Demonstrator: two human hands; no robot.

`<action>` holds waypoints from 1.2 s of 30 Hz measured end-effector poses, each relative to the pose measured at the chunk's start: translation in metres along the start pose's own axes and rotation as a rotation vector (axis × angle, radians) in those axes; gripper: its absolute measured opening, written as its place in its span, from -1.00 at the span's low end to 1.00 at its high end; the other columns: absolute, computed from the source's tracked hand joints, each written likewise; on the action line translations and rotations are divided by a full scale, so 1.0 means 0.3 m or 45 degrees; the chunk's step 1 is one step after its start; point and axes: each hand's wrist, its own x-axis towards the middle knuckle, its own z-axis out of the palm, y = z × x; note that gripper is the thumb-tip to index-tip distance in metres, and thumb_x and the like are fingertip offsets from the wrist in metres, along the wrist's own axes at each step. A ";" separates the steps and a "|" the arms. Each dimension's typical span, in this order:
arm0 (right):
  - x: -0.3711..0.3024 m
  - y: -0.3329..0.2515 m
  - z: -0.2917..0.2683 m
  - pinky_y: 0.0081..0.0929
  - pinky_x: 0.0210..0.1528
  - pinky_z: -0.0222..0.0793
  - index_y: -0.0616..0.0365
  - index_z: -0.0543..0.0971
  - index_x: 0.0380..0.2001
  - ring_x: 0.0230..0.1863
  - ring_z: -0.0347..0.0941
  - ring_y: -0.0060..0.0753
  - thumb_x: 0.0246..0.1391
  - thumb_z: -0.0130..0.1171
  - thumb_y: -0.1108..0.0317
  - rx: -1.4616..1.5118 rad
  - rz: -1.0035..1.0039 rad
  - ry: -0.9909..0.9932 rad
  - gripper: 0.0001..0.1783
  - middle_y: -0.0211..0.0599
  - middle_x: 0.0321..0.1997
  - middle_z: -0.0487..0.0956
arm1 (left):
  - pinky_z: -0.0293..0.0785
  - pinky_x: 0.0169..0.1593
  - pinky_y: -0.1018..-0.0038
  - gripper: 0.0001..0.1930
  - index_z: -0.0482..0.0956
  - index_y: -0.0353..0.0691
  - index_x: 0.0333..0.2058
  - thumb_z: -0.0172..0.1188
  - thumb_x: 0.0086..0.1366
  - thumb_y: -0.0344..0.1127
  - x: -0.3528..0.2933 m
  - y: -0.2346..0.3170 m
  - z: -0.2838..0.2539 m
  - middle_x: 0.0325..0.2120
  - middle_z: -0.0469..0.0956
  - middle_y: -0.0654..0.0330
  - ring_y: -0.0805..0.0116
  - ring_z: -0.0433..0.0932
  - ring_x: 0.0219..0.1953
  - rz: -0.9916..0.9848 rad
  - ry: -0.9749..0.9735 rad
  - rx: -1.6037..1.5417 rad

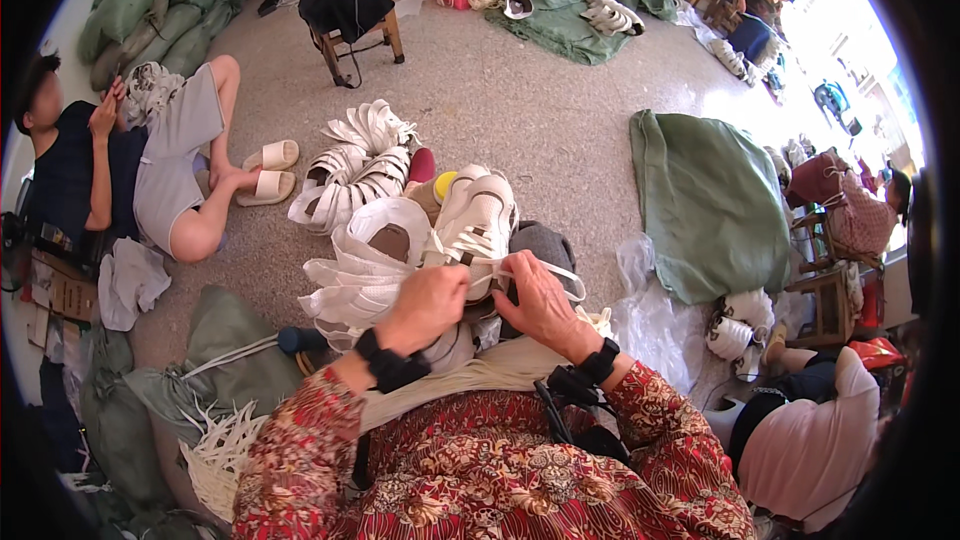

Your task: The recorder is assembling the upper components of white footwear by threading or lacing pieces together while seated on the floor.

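A white lace-up shoe (pixel 474 215) stands in front of me, toe pointing away, with pale laces crossing its front. My left hand (pixel 425 308) is closed at the left side of its opening; what the fingers grip is hidden. On the other side, my right hand (pixel 543 302) pinches a white shoelace (pixel 574 286), which loops out past the knuckles. A fanned stack of white shoe uppers (pixel 375 235) lies just left of the shoe. Across my lap hangs a thick bundle of cream laces (pixel 480 368).
Beyond lies another stack of uppers (pixel 362 162). A seated person (pixel 110 160) is at left, near slippers (pixel 268 185). A stool (pixel 352 20) stands ahead. Green cloth (pixel 710 200) and clear plastic (pixel 655 330) spread rightward. Other people sit at right. Green sacks (pixel 235 340) lie left.
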 end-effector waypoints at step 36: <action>0.025 -0.020 -0.009 -0.15 0.00 0.25 0.16 0.43 -0.52 -0.06 0.35 -0.01 -0.20 0.48 0.29 -0.110 -0.017 0.081 -0.63 -0.15 -0.12 0.44 | 0.25 -0.71 0.60 -0.68 0.42 -0.22 -0.50 0.03 0.44 -0.20 -0.488 -0.138 -0.506 -0.67 0.40 0.33 0.58 0.35 -0.71 -0.983 -0.208 -0.651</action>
